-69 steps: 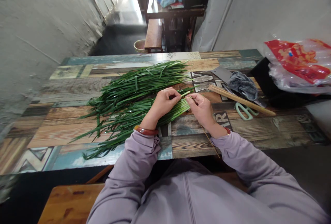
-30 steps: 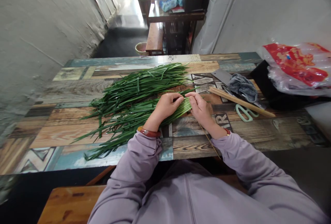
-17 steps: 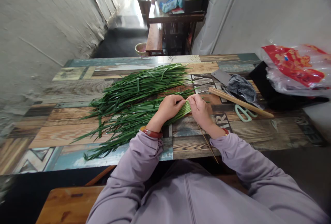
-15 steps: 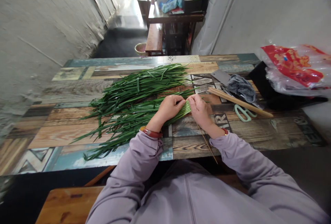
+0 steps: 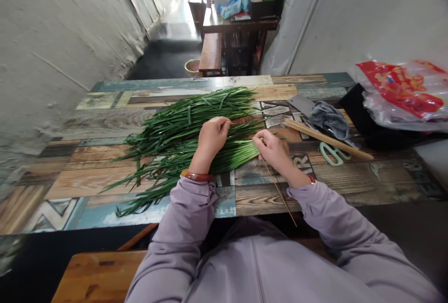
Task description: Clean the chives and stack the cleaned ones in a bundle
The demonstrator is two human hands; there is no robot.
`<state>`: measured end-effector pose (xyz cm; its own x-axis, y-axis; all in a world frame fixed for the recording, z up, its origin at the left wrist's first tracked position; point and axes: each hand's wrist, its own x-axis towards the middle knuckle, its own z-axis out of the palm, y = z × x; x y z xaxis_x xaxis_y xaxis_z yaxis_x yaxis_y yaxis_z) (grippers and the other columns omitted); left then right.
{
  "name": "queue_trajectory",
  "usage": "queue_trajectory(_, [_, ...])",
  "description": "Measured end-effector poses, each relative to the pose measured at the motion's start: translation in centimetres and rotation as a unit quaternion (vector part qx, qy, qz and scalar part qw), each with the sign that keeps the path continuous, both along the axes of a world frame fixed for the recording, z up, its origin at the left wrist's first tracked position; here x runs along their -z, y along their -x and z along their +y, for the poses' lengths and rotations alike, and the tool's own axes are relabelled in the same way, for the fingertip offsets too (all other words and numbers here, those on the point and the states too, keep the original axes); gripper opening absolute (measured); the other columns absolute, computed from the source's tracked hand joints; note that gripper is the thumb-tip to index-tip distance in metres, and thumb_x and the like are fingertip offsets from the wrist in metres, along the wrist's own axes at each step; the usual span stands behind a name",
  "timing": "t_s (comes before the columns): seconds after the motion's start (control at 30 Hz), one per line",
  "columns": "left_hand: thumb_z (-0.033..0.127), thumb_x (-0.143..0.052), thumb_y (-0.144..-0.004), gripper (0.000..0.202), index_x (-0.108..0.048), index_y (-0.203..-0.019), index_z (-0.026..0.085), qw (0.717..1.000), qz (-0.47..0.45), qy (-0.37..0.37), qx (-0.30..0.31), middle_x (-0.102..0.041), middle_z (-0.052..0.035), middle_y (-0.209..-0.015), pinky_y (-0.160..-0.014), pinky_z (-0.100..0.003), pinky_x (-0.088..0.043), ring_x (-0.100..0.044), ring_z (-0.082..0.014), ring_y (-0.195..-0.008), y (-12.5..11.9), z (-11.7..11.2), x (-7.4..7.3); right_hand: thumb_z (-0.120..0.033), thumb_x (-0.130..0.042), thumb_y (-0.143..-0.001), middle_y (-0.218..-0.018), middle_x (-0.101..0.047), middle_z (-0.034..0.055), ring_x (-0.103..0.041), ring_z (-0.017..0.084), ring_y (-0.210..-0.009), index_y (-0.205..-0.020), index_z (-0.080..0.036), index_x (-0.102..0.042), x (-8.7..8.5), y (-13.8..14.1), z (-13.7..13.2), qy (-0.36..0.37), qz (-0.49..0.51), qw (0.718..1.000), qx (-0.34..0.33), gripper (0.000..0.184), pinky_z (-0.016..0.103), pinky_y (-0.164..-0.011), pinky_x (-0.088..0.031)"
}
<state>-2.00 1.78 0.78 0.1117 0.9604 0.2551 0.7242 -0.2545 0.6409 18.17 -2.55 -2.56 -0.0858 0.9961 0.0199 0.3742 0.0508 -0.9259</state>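
Observation:
A bunch of garlic chives [image 5: 241,154] lies on the table, its pale stalk ends pointing right. My right hand [image 5: 273,149] is closed at those stalk ends. From beneath it a thin brown strip [image 5: 280,193] hangs down over the table's front edge. My left hand [image 5: 213,137] is raised above the leaves, thumb and fingers pinched together; what they hold, if anything, is too small to make out. Behind the bunch lies a larger heap of garlic chives [image 5: 196,109], leaves to the left.
Right of my hands lie wooden sticks [image 5: 325,137], green-handled scissors [image 5: 332,154], a grey cloth [image 5: 329,119] and a flat metal blade [image 5: 301,104]. A red and clear plastic bag [image 5: 402,91] sits at the right end. Beyond stand a bench [image 5: 212,51] and another table [image 5: 224,28].
My left hand has let go of the stalks and moved up and left, away from my right hand. My right hand stays at the stalk ends.

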Motion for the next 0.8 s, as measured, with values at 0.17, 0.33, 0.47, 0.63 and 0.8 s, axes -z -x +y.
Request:
queue_trajectory(0.17, [0.027,-0.060,-0.091,0.021,-0.074,-0.104,0.018,0.987,0.160,0.004,0.007,-0.072,-0.0088,-0.103,-0.085,-0.034,-0.047,-0.064,-0.0239,-0.098,0.1,-0.3,-0.1,-0.041,-0.052,-0.089,-0.070,-0.055,-0.0052,-0.056,0.009,-0.043,-0.082,-0.022,-0.054,-0.4,-0.3,-0.2,-0.009,-0.018,0.999,-0.031,0.021,0.022,-0.047,-0.041])
queue_trajectory(0.33, [0.034,-0.068,-0.087,0.025,-0.073,-0.107,0.020,0.956,0.288,0.048,0.006,-0.067,-0.0119,-0.113,-0.087,-0.041,-0.046,-0.059,-0.0315,-0.109,-0.3,-0.8,-0.3,-0.039,-0.052,-0.088,-0.069,-0.055,-0.0049,-0.055,0.009,-0.044,-0.081,-0.022,-0.054,-0.5,-0.3,-0.2,-0.005,-0.017,0.999,-0.037,0.019,0.022,-0.047,-0.042])
queue_trajectory(0.47, [0.023,-0.064,-0.087,0.010,-0.070,-0.094,0.020,0.971,0.235,0.028,-0.022,-0.066,-0.0100,-0.105,-0.086,-0.038,-0.045,-0.058,-0.0281,-0.105,0.2,-0.4,-0.3,-0.041,-0.052,-0.087,-0.068,-0.054,-0.0048,-0.055,0.009,-0.043,-0.082,-0.022,-0.054,-0.4,-0.2,-0.2,0.006,-0.014,0.999,-0.030,0.020,0.022,-0.044,-0.040])
queue_trajectory(0.63, [0.019,-0.063,-0.084,0.012,-0.064,-0.096,0.018,0.993,0.104,0.001,-0.062,-0.066,-0.0058,-0.092,-0.077,-0.032,-0.045,-0.059,-0.0209,-0.085,0.9,0.1,-0.5,-0.041,-0.052,-0.088,-0.071,-0.054,-0.0040,-0.054,0.010,-0.046,-0.081,-0.022,-0.053,0.0,-0.3,-0.1,-0.009,-0.002,0.999,-0.041,0.020,0.022,-0.045,-0.041])
queue_trajectory(0.8, [0.030,-0.062,-0.090,0.015,-0.070,-0.095,0.020,0.988,0.149,0.034,0.035,-0.071,-0.0059,-0.099,-0.081,-0.031,-0.047,-0.063,-0.0209,-0.091,0.5,-0.5,-0.4,-0.041,-0.051,-0.088,-0.069,-0.053,-0.0045,-0.052,0.009,-0.045,-0.083,-0.022,-0.054,0.1,-0.3,-0.1,-0.007,0.000,0.999,-0.045,0.020,0.023,-0.047,-0.042])
